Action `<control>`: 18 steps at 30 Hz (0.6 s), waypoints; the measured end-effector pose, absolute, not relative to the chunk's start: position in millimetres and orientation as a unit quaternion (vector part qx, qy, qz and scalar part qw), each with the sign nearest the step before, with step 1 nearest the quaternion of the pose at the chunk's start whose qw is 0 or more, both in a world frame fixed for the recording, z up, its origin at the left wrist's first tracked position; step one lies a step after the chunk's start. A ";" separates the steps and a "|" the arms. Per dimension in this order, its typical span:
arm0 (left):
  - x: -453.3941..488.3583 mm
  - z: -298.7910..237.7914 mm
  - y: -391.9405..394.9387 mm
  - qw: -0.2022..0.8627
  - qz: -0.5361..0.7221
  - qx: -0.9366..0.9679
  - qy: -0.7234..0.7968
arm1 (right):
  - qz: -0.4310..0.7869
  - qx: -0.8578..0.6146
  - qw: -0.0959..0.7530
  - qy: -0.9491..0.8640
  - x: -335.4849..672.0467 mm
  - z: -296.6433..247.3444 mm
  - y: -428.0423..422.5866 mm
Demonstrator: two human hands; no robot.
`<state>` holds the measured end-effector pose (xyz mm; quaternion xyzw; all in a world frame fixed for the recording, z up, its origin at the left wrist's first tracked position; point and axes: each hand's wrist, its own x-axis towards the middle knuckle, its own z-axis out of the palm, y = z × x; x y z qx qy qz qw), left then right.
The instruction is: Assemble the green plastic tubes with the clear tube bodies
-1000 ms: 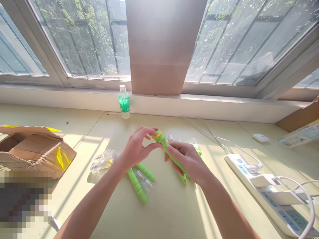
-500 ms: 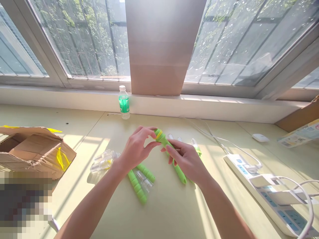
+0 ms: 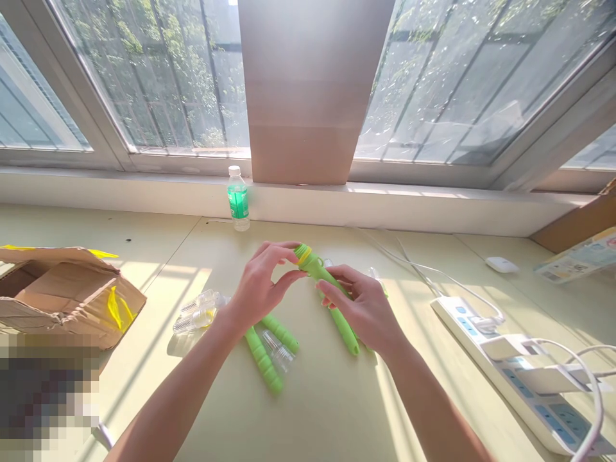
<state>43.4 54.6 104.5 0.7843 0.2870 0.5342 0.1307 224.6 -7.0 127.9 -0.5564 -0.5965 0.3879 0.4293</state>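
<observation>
Above the table, both hands are on a green plastic tube (image 3: 315,267) with a screw-threaded end. A yellow ring (image 3: 304,255) sits round its neck. My left hand (image 3: 262,282) pinches the tube at the ring between thumb and fingers. Farther down, my right hand (image 3: 360,305) grips the body, its fingers partly hidden. Under my left wrist lie ribbed green handles (image 3: 264,362) and a clear plastic piece (image 3: 278,351). More clear plastic pieces (image 3: 195,312) rest left of that wrist. Another green tube (image 3: 345,332) lies below my right hand.
An open cardboard box (image 3: 72,289) stands at the left. A bottle with a green label (image 3: 238,202) is by the window sill. On the right lies a power strip (image 3: 510,372) with plugs and white cables. A small white case (image 3: 501,264) sits behind it.
The held tube has shifted slightly left and its threaded end shows more plainly. My right fingers have moved a little along the tube; my left hand stays at the ring.
</observation>
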 end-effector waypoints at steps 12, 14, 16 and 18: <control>35.9 107.4 57.1 0.178 0.486 0.807 0.283 | 0.460 -0.554 0.410 -0.559 222.8 127.1 -8.4; 35.6 107.1 57.4 0.145 0.492 0.812 0.277 | 0.459 -0.553 0.409 -0.562 222.9 127.9 -8.6; 36.7 106.6 57.3 0.113 0.504 0.814 0.266 | 0.439 -0.553 0.413 -0.575 223.3 128.2 -8.5; 38.2 106.3 57.1 0.090 0.512 0.815 0.255 | 0.407 -0.559 0.413 -0.593 223.4 127.6 -8.2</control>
